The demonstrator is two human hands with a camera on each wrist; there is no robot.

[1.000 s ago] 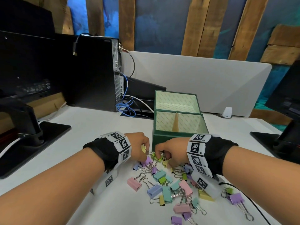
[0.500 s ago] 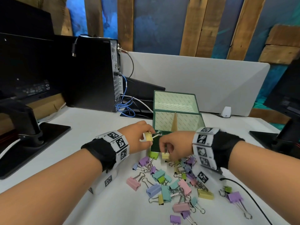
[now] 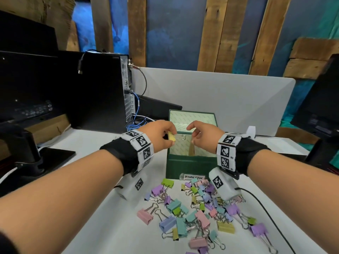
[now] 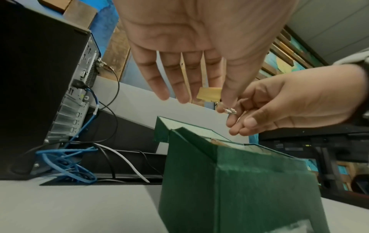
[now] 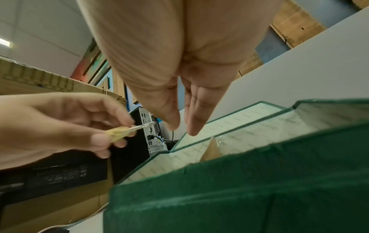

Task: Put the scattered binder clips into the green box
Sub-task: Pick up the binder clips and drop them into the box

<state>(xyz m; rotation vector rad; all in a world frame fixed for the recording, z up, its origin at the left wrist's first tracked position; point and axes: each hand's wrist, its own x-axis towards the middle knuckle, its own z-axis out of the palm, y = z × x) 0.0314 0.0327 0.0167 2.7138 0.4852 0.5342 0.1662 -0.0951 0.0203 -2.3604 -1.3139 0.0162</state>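
Observation:
The green box (image 3: 190,164) stands open mid-table, its lid up behind it and a cardboard divider inside. My left hand (image 3: 173,138) hovers over the box's left rim and pinches a yellow binder clip (image 3: 171,136) between thumb and fingers, its wire handles pointing right. The left wrist view shows that clip (image 4: 209,93) above the box (image 4: 239,181). My right hand (image 3: 190,135) hangs over the box opening with relaxed fingers, holding nothing. In the right wrist view its fingers (image 5: 192,126) point down at the box (image 5: 239,189). Several pastel clips (image 3: 198,208) lie scattered in front.
A black computer tower (image 3: 102,92) with blue cables (image 3: 136,123) stands at back left. Monitor stands flank the table at left (image 3: 27,153) and right (image 3: 321,107). A white partition (image 3: 220,99) runs behind the box. A black cable (image 3: 266,208) crosses the table at right.
Both hands rose from the clip pile to above the box. The left still carries the yellow clip. The right held a clip half a second ago and now holds none.

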